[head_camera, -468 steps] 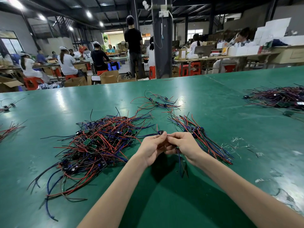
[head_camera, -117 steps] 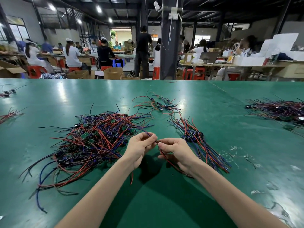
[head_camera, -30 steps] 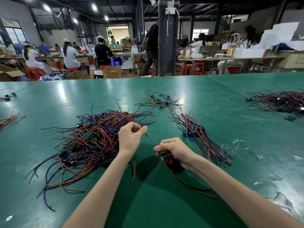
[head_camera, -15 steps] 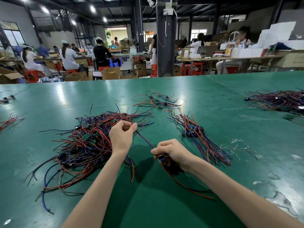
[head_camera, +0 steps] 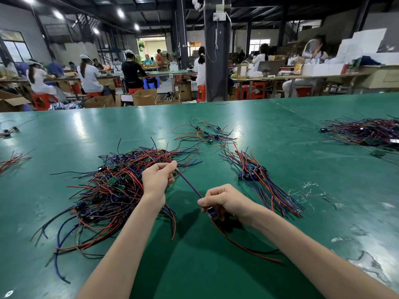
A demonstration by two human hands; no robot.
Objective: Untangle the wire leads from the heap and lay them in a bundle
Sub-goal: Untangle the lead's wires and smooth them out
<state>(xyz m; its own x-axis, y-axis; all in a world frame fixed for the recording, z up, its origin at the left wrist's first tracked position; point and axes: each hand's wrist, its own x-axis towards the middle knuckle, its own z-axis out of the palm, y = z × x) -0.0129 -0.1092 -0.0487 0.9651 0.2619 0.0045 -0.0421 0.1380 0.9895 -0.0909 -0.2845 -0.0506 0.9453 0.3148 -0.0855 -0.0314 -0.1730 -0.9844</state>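
On the green surface [head_camera: 280, 126], a tangled heap [head_camera: 112, 186] of red and blue leads is lying left, a straightened bundle [head_camera: 261, 180] right. Between them the left hand [head_camera: 156, 180] and right hand [head_camera: 224, 201] are each pinching one blue lead [head_camera: 190, 184] with curled fingers, holding it taut.

One green desk [head_camera: 280, 130] carries six gatherings of wire: one large tangled heap [head_camera: 112, 190], one laid bundle [head_camera: 259, 180], one small loose scatter [head_camera: 205, 134] behind them, one second heap [head_camera: 367, 132] at far right, and two at the left edge, a far cluster [head_camera: 8, 130] and a near cluster [head_camera: 13, 158]. Two hands, left hand [head_camera: 156, 180] and right hand [head_camera: 224, 199], hold one single lead [head_camera: 190, 184] between them. Wires within each heap cannot be counted.
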